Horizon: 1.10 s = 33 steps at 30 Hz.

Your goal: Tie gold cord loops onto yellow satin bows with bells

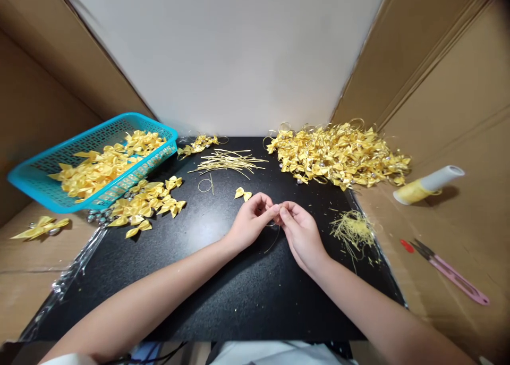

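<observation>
Black table (223,301) is shining; left hand (251,221), right hand (302,232), nearly closed, are pinching thin cord (275,242); weak pinch may be causing slipping.

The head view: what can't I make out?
Head view: thin strand, upper end hidden by left hand and right hand.
Head view: blue basket, floor mostly covered by bows.
Head view: big heap, inside hidden by its outer layer.
Head view: left sleeve, cut off by bottom edge.

Had bows (105,166) in basket (35,179) at left, strand bundle (229,161) back-centre on surface (223,306), bow heap (334,155) back right, clippings (354,229) before heap, snips (438,262) right of clippings.
</observation>
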Available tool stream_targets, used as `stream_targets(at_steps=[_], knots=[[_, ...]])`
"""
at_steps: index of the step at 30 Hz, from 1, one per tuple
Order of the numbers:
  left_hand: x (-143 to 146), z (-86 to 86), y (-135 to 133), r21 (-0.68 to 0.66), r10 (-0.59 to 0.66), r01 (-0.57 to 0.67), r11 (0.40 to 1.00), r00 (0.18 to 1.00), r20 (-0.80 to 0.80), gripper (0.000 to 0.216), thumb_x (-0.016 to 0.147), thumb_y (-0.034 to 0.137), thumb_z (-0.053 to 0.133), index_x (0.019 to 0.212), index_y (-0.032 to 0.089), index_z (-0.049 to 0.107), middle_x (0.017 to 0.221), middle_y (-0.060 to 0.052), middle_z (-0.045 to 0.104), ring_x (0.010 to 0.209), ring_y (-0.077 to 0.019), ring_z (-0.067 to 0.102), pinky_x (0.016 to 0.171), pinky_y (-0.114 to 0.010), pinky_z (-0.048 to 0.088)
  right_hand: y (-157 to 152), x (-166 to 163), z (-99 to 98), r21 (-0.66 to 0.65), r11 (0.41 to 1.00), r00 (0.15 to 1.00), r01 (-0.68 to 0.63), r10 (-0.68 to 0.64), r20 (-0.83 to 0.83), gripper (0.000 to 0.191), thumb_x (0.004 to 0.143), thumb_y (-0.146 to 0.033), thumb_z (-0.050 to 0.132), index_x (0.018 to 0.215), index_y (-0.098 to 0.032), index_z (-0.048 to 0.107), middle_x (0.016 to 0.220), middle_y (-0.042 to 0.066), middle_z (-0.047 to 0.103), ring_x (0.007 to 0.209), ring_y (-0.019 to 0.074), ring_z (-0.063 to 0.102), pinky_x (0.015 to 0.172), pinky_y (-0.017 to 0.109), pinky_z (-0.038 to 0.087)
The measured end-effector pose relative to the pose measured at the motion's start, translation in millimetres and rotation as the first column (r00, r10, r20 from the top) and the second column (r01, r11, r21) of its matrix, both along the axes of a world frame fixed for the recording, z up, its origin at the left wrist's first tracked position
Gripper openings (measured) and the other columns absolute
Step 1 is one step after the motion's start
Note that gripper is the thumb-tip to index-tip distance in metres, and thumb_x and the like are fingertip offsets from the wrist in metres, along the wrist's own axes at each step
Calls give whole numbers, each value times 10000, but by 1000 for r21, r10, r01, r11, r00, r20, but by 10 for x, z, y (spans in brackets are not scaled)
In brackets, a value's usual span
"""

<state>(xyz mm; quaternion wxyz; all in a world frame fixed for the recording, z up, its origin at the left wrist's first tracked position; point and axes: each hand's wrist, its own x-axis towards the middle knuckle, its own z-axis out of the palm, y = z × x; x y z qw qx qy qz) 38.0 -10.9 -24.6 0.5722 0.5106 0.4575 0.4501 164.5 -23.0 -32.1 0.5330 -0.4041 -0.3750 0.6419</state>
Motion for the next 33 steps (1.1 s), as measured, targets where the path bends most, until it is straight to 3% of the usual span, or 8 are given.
stream_targets(at_steps=[6, 10, 14, 19, 22, 25, 29, 33], knots=[[-164, 124, 76, 197, 142, -90, 976, 953, -269, 291, 859, 459, 581, 779, 187, 517, 693, 19, 511, 627, -114, 470, 613, -253, 391, 58, 64, 53, -102, 992, 988, -73, 58, -141, 331, 677, -404, 775, 892, -207, 617, 808, 4, 547, 687, 106, 490, 676, 264, 479], [-657, 293, 373, 393, 216, 146, 908, 642, -736, 207, 843, 389, 611, 868, 184, 620, 884, -39, 629, 826, -183, 537, 809, -349, 436, 100, 129, 49, -105, 984, 978, -141, 122, -169, 319, 701, -405, 767, 903, -195, 638, 744, -11, 507, 662, 99, 481, 674, 265, 479], [-1025, 262, 612, 237, 52, 316, 919, 497, -866, 284, 805, 424, 642, 925, 169, 670, 966, -72, 633, 880, -206, 577, 809, -361, 462, 99, 169, 59, -26, 981, 979, -194, 193, -61, 292, 777, -466, 693, 805, -200, 578, 745, 6, 539, 701, 129, 531, 710, 300, 498], [-1047, 138, 655, 173, -44, 358, 917, 522, -852, 236, 776, 394, 675, 817, 162, 681, 840, -41, 634, 747, -154, 566, 691, -289, 438, 114, 231, 159, 81, 984, 987, -161, 158, 41, 292, 809, -492, 646, 832, -221, 541, 1116, 77, 644, 1073, 202, 583, 910, 364, 481], [-990, 157, 597, 151, -60, 316, 937, 570, -819, 193, 796, 349, 667, 789, 156, 662, 764, -25, 652, 673, -127, 553, 642, -264, 422, 144, 270, 200, 103, 984, 989, -143, 145, -12, 258, 831, -464, 631, 841, -231, 520, 796, 9, 607, 798, 155, 603, 823, 347, 500], [-888, 206, 458, 266, 20, 255, 930, 687, -727, 147, 823, 299, 653, 792, 156, 645, 732, -13, 668, 619, -102, 541, 598, -238, 421, 149, 277, 187, 97, 990, 995, -102, 103, -10, 253, 855, -465, 600, 851, -230, 508, 565, -84, 323, 491, 89, 353, 654, 296, 463], [-665, 222, 227, 533, 199, 145, 834, 821, -534, 140, 796, 234, 705, 914, 164, 677, 744, -7, 686, 616, -92, 559, 595, -222, 450, 97, 226, 138, 108, 987, 993, -119, 117, 26, 246, 873, -458, 572, 873, -221, 503, 596, -81, 295, 522, 85, 310, 611, 260, 398], [-443, 150, 96, 604, 129, 164, 780, 903, -411, 38, 807, 175, 691, 778, 172, 715, 766, -33, 702, 676, -110, 612, 621, -227, 488, 50, 175, 114, 152, 975, 975, -164, 138, 172, 265, 799, -383, 668, 928, -217, 508, 641, -73, 338, 557, 81, 323, 538, 219, 312]])
